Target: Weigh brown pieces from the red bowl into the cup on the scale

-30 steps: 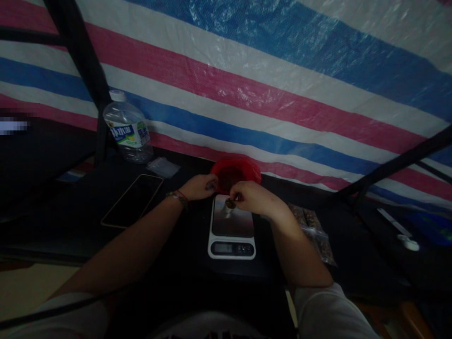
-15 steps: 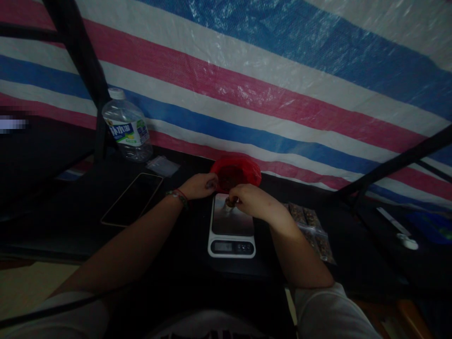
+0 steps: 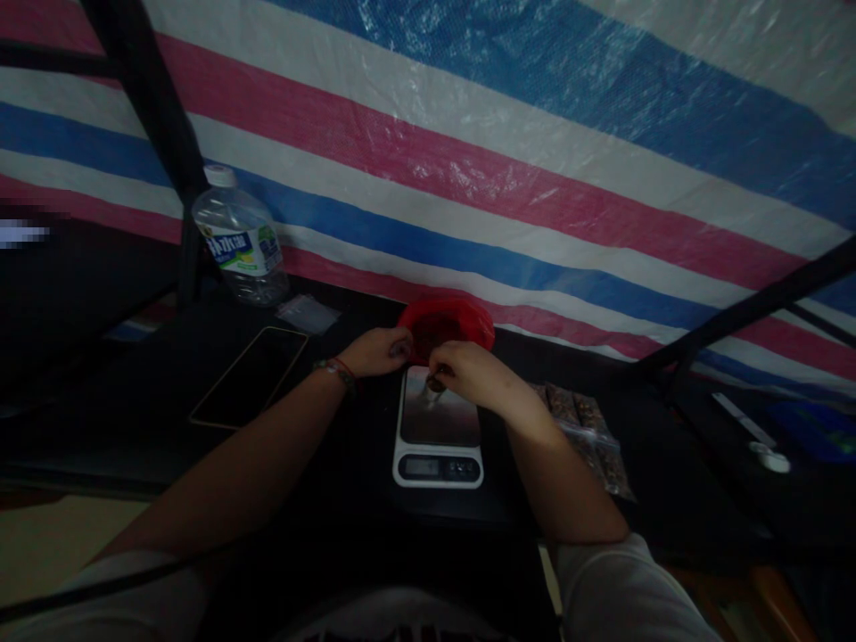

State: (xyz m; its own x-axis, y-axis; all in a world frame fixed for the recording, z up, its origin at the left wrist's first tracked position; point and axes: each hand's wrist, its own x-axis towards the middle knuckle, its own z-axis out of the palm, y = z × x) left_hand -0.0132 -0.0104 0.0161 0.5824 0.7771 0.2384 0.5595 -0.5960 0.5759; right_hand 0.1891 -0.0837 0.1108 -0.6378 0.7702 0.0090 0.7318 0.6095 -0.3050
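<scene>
A white kitchen scale [image 3: 441, 419] with a metal plate lies in front of me, its display toward me. Behind it stands a red plastic bag [image 3: 455, 316], open at the top, with dark contents. My left hand [image 3: 384, 350] is closed at the bag's left edge; what its fingers hold is too small to name. My right hand [image 3: 461, 366] reaches in from the right, fingers pinched over the back of the scale plate. Just under those fingertips is a small brownish item [image 3: 434, 385], too dim to identify.
Filled clear bags [image 3: 588, 428] lie right of the scale. On the left are a phone [image 3: 251, 379], a clear plastic bag [image 3: 308, 314] and a large bottle [image 3: 241, 241]. A white object [image 3: 769, 457] lies far right. Striped sheeting hangs behind.
My right hand has shifted very slightly to the left and up above the scale plate. My left hand stays at the red bag's edge.
</scene>
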